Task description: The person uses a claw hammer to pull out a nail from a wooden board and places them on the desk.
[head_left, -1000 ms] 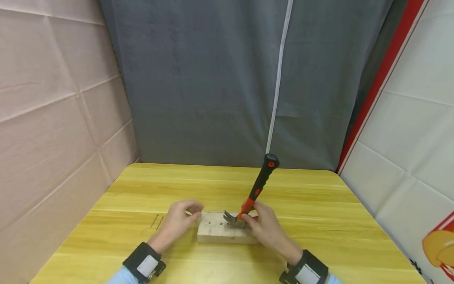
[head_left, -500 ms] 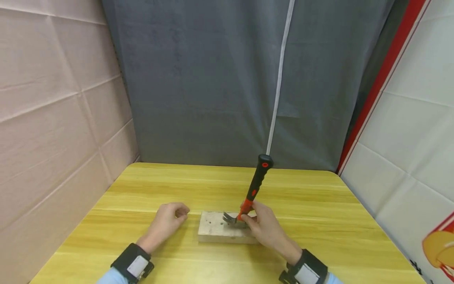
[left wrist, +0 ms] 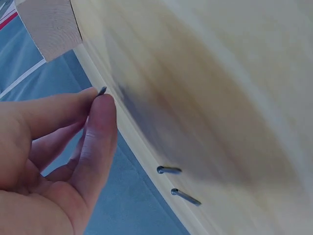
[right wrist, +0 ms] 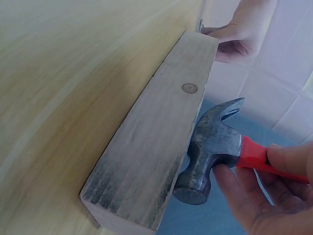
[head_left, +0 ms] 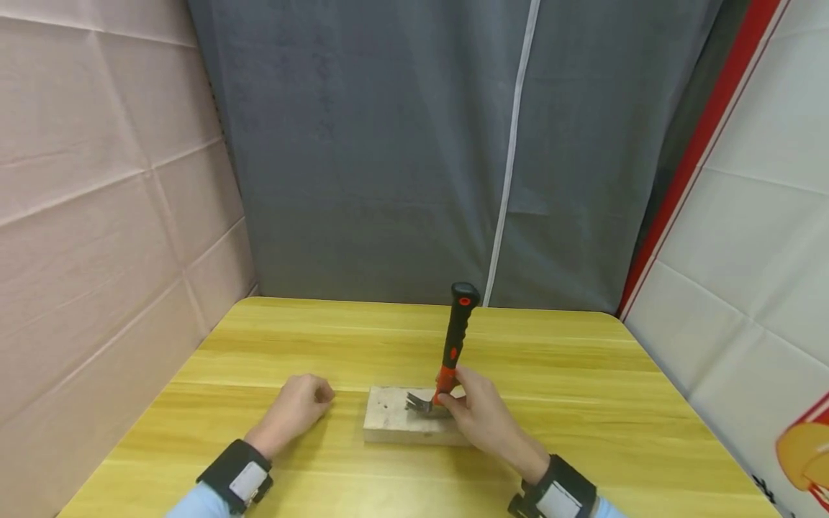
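Note:
My right hand (head_left: 482, 410) grips a claw hammer (right wrist: 212, 142) by the red neck of its handle, close below the head. The black grip points up and away in the head view. The hammer's head rests against the top face of a pale wooden block (head_left: 386, 424), which has several small holes. To the left of the block, my left hand (head_left: 294, 406) pinches a nail (left wrist: 101, 91) between thumb and forefinger, with only a short end showing. Beyond that hand in the left wrist view lie two loose nails (left wrist: 186, 197), hidden in the head view.
The block lies on a yellow wood-grain table (head_left: 550, 360). A grey curtain (head_left: 363, 180) hangs along the table's far edge. Pale cloth panels (head_left: 110, 216) stand at the left side, and a white one with red trim (head_left: 758, 237) at the right.
My left hand has moved left and away from the block, over the spot where the two loose nails showed. The hammer's handle has swung left to stand more upright; my right hand keeps its place.

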Demonstrator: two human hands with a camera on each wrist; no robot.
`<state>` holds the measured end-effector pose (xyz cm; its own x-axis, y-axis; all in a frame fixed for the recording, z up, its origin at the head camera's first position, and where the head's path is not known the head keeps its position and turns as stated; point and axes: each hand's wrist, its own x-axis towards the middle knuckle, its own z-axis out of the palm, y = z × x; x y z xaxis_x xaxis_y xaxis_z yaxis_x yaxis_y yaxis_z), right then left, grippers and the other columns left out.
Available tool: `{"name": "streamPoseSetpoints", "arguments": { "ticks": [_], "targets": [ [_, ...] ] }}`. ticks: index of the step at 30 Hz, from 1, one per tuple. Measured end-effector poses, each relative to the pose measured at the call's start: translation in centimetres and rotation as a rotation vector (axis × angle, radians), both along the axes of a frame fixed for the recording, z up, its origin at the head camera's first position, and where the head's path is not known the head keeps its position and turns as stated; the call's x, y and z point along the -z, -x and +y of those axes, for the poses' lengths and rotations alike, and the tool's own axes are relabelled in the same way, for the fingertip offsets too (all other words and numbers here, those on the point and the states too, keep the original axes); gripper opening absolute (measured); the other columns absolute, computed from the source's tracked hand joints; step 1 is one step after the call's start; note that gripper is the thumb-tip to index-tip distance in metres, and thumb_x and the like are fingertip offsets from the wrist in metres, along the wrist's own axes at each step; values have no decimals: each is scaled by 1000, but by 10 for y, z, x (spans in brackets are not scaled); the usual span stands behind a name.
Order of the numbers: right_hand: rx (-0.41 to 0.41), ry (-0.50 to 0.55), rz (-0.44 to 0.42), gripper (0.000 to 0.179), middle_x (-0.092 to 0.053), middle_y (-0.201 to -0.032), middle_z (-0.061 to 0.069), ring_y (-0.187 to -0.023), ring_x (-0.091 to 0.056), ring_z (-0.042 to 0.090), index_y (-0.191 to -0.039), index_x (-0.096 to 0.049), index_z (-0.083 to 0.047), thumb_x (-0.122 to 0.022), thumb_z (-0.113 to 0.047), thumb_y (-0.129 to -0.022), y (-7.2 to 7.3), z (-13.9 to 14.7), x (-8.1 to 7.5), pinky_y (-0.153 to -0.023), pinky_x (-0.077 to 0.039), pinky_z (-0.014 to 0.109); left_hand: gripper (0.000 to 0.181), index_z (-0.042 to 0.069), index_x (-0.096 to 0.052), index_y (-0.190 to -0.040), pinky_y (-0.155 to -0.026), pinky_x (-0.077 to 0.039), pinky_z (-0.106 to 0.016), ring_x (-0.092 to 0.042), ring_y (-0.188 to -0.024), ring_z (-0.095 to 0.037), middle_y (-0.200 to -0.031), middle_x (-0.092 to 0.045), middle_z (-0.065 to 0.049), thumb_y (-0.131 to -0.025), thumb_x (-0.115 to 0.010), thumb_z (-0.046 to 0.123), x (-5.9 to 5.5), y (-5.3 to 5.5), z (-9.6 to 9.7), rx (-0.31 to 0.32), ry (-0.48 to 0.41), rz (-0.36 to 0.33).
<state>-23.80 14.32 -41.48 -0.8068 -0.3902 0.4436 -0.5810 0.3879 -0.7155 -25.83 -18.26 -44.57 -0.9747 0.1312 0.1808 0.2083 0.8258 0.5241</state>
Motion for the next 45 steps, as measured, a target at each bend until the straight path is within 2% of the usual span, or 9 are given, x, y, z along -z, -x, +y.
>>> {"name": "streamPoseSetpoints", "arguments": {
  "ticks": [5,9,12,17,24,28,34,41,45],
  "targets": [
    [-2,1,-8,29,-68,-101,12,-90,-70,22,-104,-59,-8,-70,15,-89,-1,-1,-1,-69,-61,26,12,2,-77,-89,-76,-60,-45,-69,-85,-29,-89,-73,-11,-81,-79,-7,-2,2,-6,-1,30,-10],
    [-4,0,-23,29,-67,-100,9,-90,-70,22,-103,-59,-9,-70,15,-89,-2,-1,-1,-69,-62,28,12,1,-76,-85,-73,-60,-44,-69,-82,-28,-86,-73,-11,-80,-78,-10,1,4,-9,13,49,-5],
    [-9,7,-17,30,-67,-101,11,-89,-71,24,-103,-59,-8,-69,16,-89,-2,-2,0,-68,-62,30,13,1,-76,-83,-71,-61,-43,-69,-81,-27,-86,-73,-12,-80,-76,-12,3,6,-11,14,80,4],
    [-4,7,0,30,-68,-102,15,-89,-71,23,-104,-58,-8,-69,16,-89,-1,-4,-1,-69,-61,27,14,0,-75,-83,-71,-61,-43,-69,-81,-28,-86,-72,-15,-80,-73,-14,0,10,-13,-4,109,-3],
    [19,-15,-18,29,-67,-100,8,-90,-69,19,-105,-60,-9,-70,13,-90,-1,-6,-1,-71,-60,24,13,-3,-75,-86,-71,-61,-44,-68,-80,-28,-88,-72,-17,-81,-70,-14,-1,11,-20,-34,128,-17],
    [2,-11,-10,29,-67,-101,11,-89,-70,21,-106,-60,-7,-69,14,-90,-1,-6,0,-70,-60,24,14,-3,-75,-87,-72,-61,-45,-68,-80,-28,-89,-72,-18,-80,-71,-14,-2,12,-22,-45,126,-34],
    [-8,3,-9,29,-67,-100,15,-88,-71,24,-107,-59,-6,-67,17,-89,-1,-6,0,-69,-60,24,14,-3,-75,-86,-73,-61,-46,-67,-80,-28,-88,-72,-18,-79,-71,-15,-3,15,-25,-37,119,-46],
    [-17,10,-20,30,-66,-100,16,-88,-70,27,-104,-58,-7,-67,17,-89,0,-7,-2,-68,-61,24,14,-2,-75,-85,-72,-61,-44,-67,-80,-27,-87,-72,-16,-79,-71,-14,-1,17,-27,-28,122,-29],
    [-30,11,-47,28,-66,-100,13,-90,-69,24,-103,-58,-8,-70,13,-89,1,-9,-3,-70,-61,26,13,-3,-75,-85,-71,-61,-44,-67,-79,-27,-86,-72,-16,-79,-71,-14,0,18,-27,-17,131,-17]
  ]
}}
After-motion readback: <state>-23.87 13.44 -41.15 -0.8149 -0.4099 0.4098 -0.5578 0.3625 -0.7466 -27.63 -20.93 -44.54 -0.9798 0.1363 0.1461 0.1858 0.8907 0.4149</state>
